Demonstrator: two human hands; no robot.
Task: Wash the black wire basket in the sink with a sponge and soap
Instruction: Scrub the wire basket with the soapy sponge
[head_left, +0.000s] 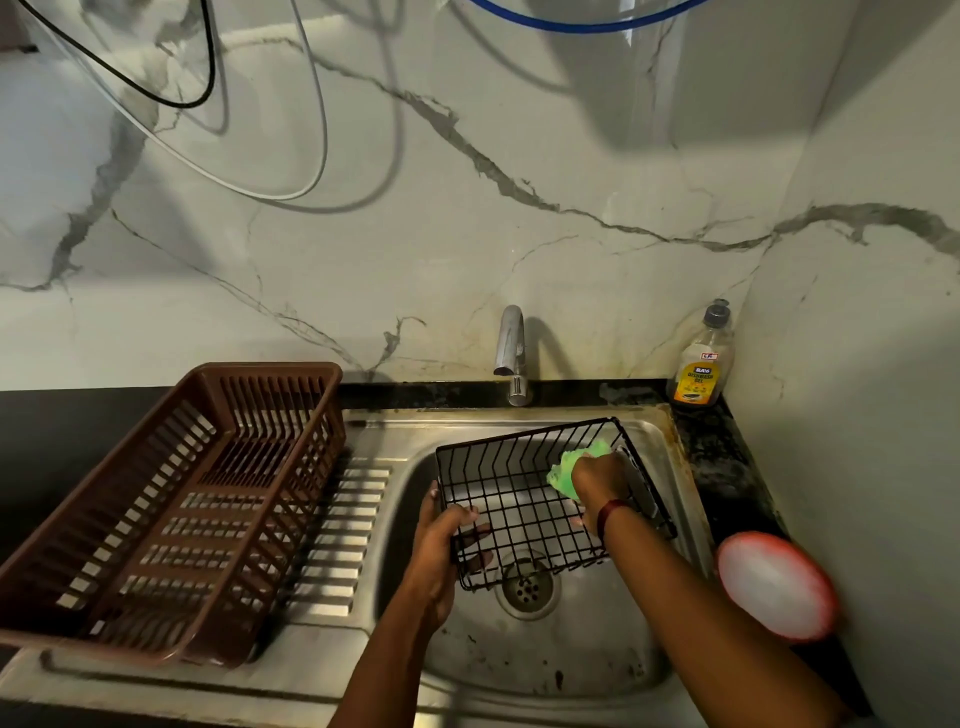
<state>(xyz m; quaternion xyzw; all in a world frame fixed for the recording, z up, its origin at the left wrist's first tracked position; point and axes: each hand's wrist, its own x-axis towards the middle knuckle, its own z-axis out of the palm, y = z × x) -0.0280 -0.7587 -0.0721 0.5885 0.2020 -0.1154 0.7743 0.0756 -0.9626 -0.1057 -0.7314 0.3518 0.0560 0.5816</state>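
— What's around the hands, biggest first?
— One steel sink (582, 670) beneath both hands; one brown plastic rack (171, 509) left of the left hand (441, 551).
— And the basket?
— One black wire basket (540, 499), tilted above the drain, between the hands. The left hand's fingers curl round its near-left edge.
— The right hand (597, 480)?
— Inside the basket, closed on one green sponge (571, 467) against the wires. One soap bottle (701, 364) stands beyond it, on the counter (727, 457).
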